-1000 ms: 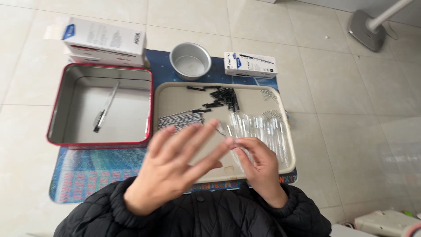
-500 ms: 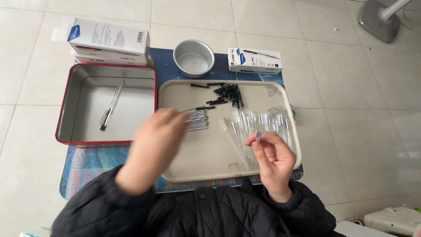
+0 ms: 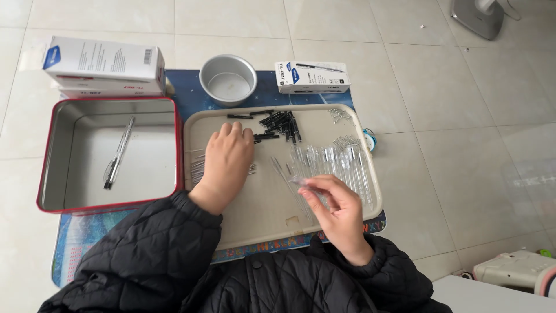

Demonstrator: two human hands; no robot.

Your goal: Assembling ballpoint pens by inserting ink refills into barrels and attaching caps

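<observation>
on the beige tray, right hand fingers pinching a clear tube

Bright, even daylight fills the view — shadows are soft and faint. Mild sheen lies on the pale floor tiles and inside the red-rimmed tin. Focus is sharp; the right hand shows slight blur — straight lines bow a little at the edges.

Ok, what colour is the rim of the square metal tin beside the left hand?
Red, around the square metal tin; clearest in the head view.
</observation>
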